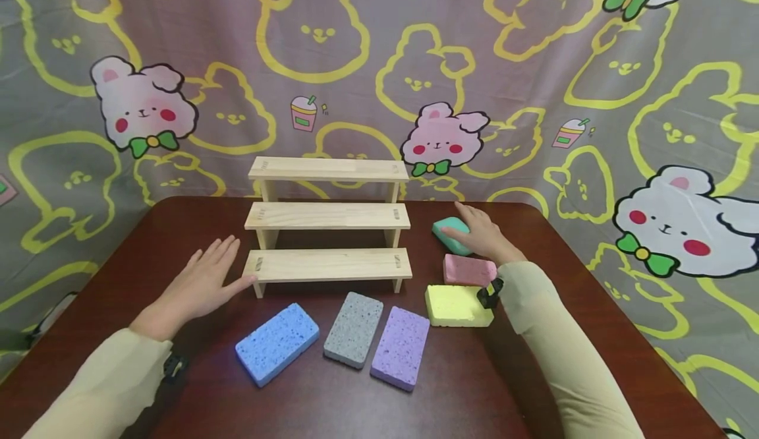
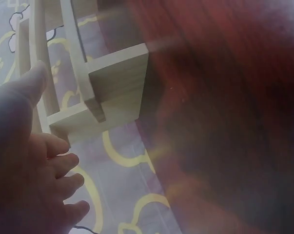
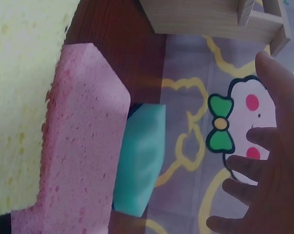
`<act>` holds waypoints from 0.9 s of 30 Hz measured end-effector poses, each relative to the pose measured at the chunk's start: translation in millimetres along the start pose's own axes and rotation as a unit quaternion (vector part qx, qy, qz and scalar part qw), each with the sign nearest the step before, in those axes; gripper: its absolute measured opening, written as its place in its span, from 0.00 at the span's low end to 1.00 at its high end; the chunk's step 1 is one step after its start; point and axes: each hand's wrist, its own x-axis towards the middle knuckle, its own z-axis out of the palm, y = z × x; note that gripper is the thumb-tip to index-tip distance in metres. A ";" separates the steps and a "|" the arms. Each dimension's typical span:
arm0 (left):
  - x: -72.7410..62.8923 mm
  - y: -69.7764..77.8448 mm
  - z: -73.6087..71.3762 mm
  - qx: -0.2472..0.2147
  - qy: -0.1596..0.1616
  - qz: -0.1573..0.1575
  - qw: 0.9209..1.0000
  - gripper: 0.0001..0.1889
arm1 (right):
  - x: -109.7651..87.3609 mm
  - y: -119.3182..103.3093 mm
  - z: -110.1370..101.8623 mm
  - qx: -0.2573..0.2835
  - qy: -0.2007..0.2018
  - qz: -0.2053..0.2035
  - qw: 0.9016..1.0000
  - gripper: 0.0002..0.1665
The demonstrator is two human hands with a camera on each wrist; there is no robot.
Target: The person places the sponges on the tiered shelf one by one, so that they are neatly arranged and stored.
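Observation:
My left hand (image 1: 198,281) hovers with straight fingers beside the left end of a three-step wooden shelf (image 1: 329,264), its thumb overlapping the lowest step in the head view. My right hand (image 1: 480,231) is spread over a teal sponge (image 1: 452,244) right of the shelf. In the right wrist view a gap shows between those fingers (image 3: 244,168) and the teal sponge. Just nearer than it lie a pink sponge (image 1: 468,270) and a yellow sponge (image 1: 456,307), both under the right wrist. Neither hand holds anything.
In front of the shelf lie a blue sponge (image 1: 277,344), a grey sponge (image 1: 354,329) and a purple sponge (image 1: 400,348). All stand on a dark reddish-brown table (image 1: 284,412). A patterned curtain (image 1: 356,50) hangs behind and along both sides.

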 end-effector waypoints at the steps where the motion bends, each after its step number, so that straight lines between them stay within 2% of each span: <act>1: 0.2 -0.1 1.2 0.002 -0.001 0.002 1.000 0.47 | 0.8 1.9 0.5 0.006 -0.002 0.002 1.000 0.51; 7: 0.5 0.0 8.0 0.000 -0.002 0.012 1.000 0.44 | 3.3 12.4 4.3 0.046 -0.016 0.013 0.999 0.53; 12: 1.0 1.2 11.3 -0.002 -0.001 0.018 1.000 0.41 | 4.8 20.8 9.4 0.058 -0.019 0.014 0.998 0.48; 22: 2.3 4.6 18.5 0.009 -0.008 0.023 1.000 0.37 | 8.1 33.6 19.2 0.022 -0.027 0.006 0.999 0.35; 27: 2.4 7.3 20.9 0.012 0.000 0.039 0.999 0.33 | 6.0 35.1 20.4 0.012 -0.042 0.010 0.999 0.30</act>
